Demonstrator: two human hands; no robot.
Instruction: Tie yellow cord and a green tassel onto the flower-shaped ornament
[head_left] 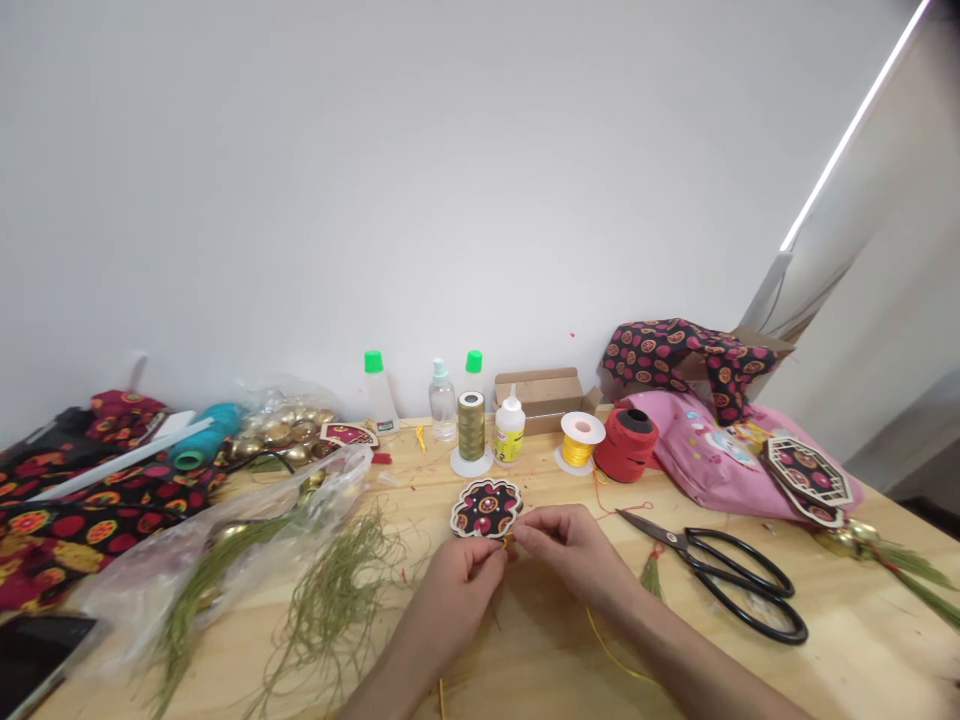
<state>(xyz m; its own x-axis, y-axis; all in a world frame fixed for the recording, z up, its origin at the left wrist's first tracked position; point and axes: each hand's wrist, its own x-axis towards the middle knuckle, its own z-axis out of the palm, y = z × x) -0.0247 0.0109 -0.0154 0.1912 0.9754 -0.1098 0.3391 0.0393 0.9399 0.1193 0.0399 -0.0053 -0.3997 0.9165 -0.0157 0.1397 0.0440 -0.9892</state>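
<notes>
A flower-shaped pendant with a pale wooden rim and dark patterned fabric lies on the table just beyond my hands. At its lower edge my left hand pinches a yellow cord. From the right, my right hand closes finger and thumb on the same cord, close to the pendant's edge. Where the cord meets the pendant is partly hidden by my fingers. A loose length of cord trails below my right wrist, and another end shows under my left forearm.
Black-handled scissors and a small green tassel lie to the right. Loose green threads spread at left beside a plastic bag. Behind stand a glue bottle, a yellow cord spool and a red thread cone.
</notes>
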